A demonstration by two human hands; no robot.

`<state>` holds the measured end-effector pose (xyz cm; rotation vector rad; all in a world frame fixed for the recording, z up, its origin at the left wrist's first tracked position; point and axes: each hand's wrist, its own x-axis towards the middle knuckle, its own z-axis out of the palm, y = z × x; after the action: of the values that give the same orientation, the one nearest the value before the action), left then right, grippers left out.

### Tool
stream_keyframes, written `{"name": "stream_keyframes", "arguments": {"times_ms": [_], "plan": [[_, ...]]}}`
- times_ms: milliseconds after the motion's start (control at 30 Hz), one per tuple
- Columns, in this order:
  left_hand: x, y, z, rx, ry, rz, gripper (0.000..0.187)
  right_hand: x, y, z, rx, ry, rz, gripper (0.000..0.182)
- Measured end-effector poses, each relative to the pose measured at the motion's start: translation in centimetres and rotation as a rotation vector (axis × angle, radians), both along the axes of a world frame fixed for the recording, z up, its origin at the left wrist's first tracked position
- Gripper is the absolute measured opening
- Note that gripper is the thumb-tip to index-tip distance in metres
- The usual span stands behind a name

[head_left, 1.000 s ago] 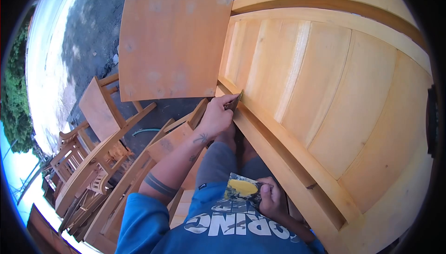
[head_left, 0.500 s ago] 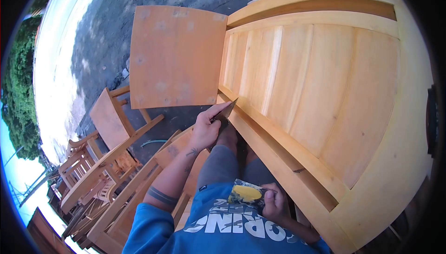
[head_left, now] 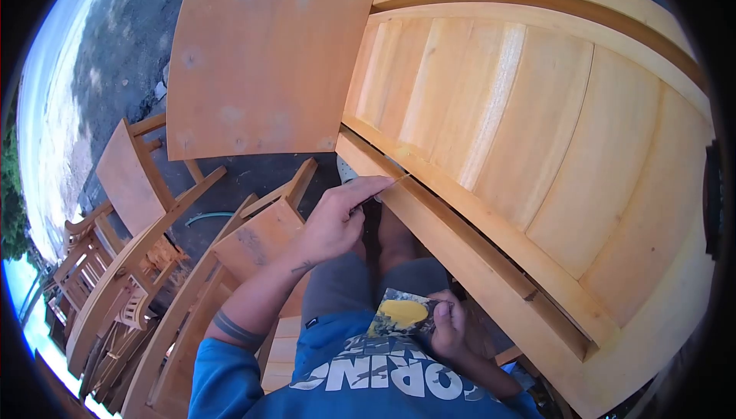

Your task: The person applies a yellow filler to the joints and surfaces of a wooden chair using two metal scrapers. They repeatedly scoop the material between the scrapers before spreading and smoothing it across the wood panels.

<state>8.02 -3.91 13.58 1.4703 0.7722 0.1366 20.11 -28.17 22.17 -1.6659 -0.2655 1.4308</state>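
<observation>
My left hand (head_left: 335,220) is closed on a thin putty knife (head_left: 395,183), seen almost edge-on. Its blade tip is at the long rail (head_left: 452,250) of a pale wooden panelled frame (head_left: 498,112), beside the slot along that rail. Low in front of my shirt, my right hand (head_left: 448,327) grips a flat, stained plate (head_left: 377,325) by its right side. A smooth dab of yellow putty (head_left: 404,312) lies on the plate's top. Part of the left-hand tool is hidden behind my fingers.
A square brownish board (head_left: 261,66) with pale spots stands against the panel's far left end. Unfinished wooden chairs (head_left: 134,181) and more wooden furniture (head_left: 245,243) crowd the left side. A green hose (head_left: 208,216) lies on the dark ground.
The view has shifted, bringing the board and panel closer. My left hand has turned the knife, so its blade now shows nearly edge-on at the rail. My right hand still holds the plate.
</observation>
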Motion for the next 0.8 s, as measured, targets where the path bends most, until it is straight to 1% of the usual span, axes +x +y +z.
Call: {"name": "stream_keyframes", "arguments": {"times_ms": [67,167,200,233,300,433,533,633,667,733,767,800], "plan": [[-0.1,1.6,-1.3,-0.277,0.129,0.224,0.062,0.1,-1.0,-1.6,-0.067,-0.004,0.020,0.033],[1.1,3.1,-4.1,-0.344,0.286,0.257,0.061,0.4,-1.0,-3.4,-0.114,-0.060,0.072,0.032],[1.7,2.9,-4.0,-0.382,0.324,0.270,0.060,0.6,-1.0,-3.9,-0.124,-0.087,0.091,0.032],[2.6,2.5,-3.5,-0.422,0.362,0.277,0.059,0.7,-2.5,-5.6,-0.118,-0.188,0.132,0.032],[3.5,1.8,-2.6,-0.312,0.431,0.220,0.054,1.5,-5.1,-8.2,-0.170,-0.354,0.191,0.032],[5.7,-0.2,3.3,-0.230,0.274,0.151,0.053,3.8,-7.8,-11.8,-0.301,-0.633,0.242,0.032],[7.3,-2.3,6.8,-0.099,0.200,0.114,0.052,4.8,-9.4,-13.7,-0.375,-0.736,0.248,0.032],[8.8,-4.4,10.5,-0.006,0.180,0.091,0.051,5.5,-10.6,-14.7,-0.410,-0.777,0.244,0.032],[9.3,-5.0,11.8,-0.018,0.197,0.077,0.053,5.6,-11.0,-14.9,-0.418,-0.783,0.245,0.032],[10.4,-6.3,14.3,0.063,0.164,0.047,0.056,5.8,-11.6,-15.0,-0.432,-0.788,0.244,0.032],[10.9,-6.8,15.5,0.070,0.135,0.023,0.060,5.8,-11.9,-15.0,-0.435,-0.786,0.244,0.032],[11.0,-6.7,16.7,0.064,0.061,-0.057,0.061,5.8,-12.1,-15.0,-0.441,-0.787,0.247,0.032]]}}
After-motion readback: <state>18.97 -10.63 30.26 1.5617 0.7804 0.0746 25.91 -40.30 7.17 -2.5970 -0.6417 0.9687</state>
